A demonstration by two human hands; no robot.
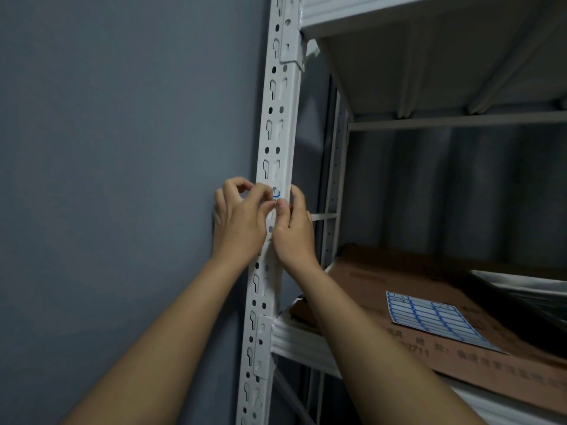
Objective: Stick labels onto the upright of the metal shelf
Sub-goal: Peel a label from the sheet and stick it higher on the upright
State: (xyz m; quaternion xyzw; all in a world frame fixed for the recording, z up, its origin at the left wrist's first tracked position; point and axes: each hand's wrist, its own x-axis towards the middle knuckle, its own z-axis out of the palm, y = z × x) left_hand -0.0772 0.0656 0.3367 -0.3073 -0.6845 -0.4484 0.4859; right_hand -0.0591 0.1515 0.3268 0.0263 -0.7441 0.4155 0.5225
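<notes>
Grey-blue wall is seen behind the white perforated metal upright (277,130), which runs vertically. A small blue-bordered white label (276,192) is pinched against its face between the left hand (242,214) and right hand (294,223), at fingertip level, equally near both.

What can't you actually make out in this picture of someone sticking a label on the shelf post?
- Label on the post: mostly covered by the left hand and right hand; any writing is unreadable.
- Label sheet: its labels are too small and blurred to tell whether they carry any writing.
- Cardboard box: print blurred, right side cut off by the frame edge.
- Back of the shelf: too dark to see.
</notes>
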